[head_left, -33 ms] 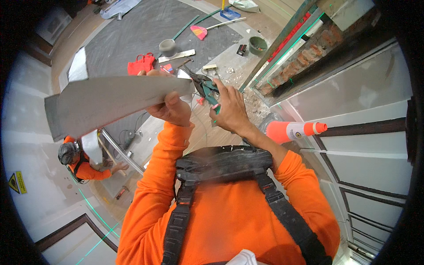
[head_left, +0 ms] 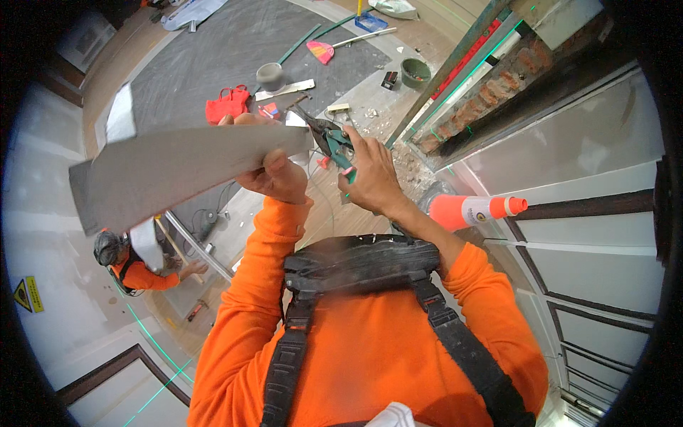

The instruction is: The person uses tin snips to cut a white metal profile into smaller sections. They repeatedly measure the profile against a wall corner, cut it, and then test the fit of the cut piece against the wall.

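Apparently the cut is only just starting: the snips (head_left: 329,139) sit w/ their blades at the right end of the grey sheet (head_left: 181,171), and no slit or loose offcut shows along the sheet, so nearly the whole cut looks left to do. How deep the blades have bitten can't be told; the sheet's edge hides that spot.

Left hand (head_left: 274,174) is clamped on the sheet's lower edge near its right end, thumb on top, fingers curled under, holding it up in the air in front of the chest, well above the floor. Right hand (head_left: 370,181) is wrapped tight round the snips' green handles; the handles look partly squeezed.

The sheet is long, thin and flat, matte grey, a strip wider at the left end than at the right, w/ a slight bow along its length. Edges look clean, no dents visible. It runs from left of the person across to the snips.

Below, a co-worker in orange (head_left: 131,267) crouches on the floor. An orange cone (head_left: 473,210) lies near the right elbow, beside the white wall panels (head_left: 605,235).
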`<state>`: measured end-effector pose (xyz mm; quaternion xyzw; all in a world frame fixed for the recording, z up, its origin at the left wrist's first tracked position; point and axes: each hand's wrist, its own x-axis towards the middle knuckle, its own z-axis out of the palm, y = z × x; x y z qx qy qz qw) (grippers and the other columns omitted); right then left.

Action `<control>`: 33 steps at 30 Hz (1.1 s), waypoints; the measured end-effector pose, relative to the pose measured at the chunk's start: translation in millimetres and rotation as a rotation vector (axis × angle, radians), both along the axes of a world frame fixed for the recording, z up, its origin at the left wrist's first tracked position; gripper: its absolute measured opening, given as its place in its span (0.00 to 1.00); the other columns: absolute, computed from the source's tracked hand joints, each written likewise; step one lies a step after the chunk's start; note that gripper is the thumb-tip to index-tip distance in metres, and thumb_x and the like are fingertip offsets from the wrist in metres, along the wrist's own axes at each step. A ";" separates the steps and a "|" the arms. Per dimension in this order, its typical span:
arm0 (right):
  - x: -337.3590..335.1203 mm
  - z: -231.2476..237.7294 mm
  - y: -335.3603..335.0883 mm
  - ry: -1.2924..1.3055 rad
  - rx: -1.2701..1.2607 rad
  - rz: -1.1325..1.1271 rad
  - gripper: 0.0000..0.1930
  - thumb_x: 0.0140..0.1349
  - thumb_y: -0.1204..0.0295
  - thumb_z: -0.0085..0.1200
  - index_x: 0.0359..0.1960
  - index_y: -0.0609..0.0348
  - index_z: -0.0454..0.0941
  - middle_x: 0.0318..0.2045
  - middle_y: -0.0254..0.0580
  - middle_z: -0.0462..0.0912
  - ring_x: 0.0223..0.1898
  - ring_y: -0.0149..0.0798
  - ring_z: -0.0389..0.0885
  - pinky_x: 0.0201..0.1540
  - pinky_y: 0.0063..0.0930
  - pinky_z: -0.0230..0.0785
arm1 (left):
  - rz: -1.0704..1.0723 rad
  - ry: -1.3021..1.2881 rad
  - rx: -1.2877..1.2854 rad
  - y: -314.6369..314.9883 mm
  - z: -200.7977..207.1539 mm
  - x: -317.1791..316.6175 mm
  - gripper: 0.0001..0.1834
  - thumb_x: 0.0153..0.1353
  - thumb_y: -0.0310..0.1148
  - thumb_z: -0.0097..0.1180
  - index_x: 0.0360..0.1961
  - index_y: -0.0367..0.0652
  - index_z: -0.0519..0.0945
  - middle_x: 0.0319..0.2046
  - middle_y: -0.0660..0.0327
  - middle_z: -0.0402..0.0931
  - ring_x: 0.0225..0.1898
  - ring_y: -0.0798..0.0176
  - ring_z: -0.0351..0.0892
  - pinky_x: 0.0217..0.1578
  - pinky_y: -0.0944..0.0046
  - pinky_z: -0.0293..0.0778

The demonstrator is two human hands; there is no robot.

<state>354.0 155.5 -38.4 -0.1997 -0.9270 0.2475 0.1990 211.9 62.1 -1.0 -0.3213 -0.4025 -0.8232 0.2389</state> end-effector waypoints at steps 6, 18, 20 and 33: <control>0.1 0.5 0.1 0.056 0.031 0.013 0.47 0.48 0.69 0.62 0.72 0.55 0.53 0.51 0.57 0.66 0.54 0.59 0.66 0.63 0.53 0.54 | 0.064 0.029 0.013 -1.6 10.9 0.7 0.48 0.60 0.64 0.60 0.65 0.36 0.58 0.41 0.55 0.72 0.36 0.61 0.73 0.37 0.59 0.76; -1.7 10.2 3.1 -0.009 0.047 -0.006 0.41 0.49 0.67 0.64 0.67 0.55 0.61 0.42 0.53 0.75 0.46 0.56 0.75 0.55 0.49 0.64 | 0.017 0.040 0.016 -1.1 12.1 3.9 0.48 0.59 0.64 0.61 0.64 0.36 0.58 0.44 0.55 0.69 0.37 0.61 0.72 0.37 0.57 0.75; -1.5 9.9 8.7 0.046 0.161 0.004 0.39 0.49 0.66 0.65 0.66 0.54 0.62 0.41 0.52 0.77 0.41 0.56 0.77 0.49 0.47 0.68 | 0.000 0.046 0.016 -2.4 12.5 2.2 0.48 0.60 0.64 0.60 0.64 0.36 0.58 0.42 0.55 0.69 0.37 0.61 0.72 0.37 0.58 0.75; 34.3 -53.6 34.5 0.148 -1.210 -0.007 0.28 0.60 0.69 0.59 0.61 0.62 0.66 0.32 0.37 0.80 0.33 0.35 0.82 0.34 0.32 0.75 | -0.191 -0.778 0.285 -40.3 3.2 -74.8 0.30 0.70 0.62 0.44 0.52 0.45 0.67 0.39 0.59 0.70 0.39 0.60 0.74 0.41 0.57 0.76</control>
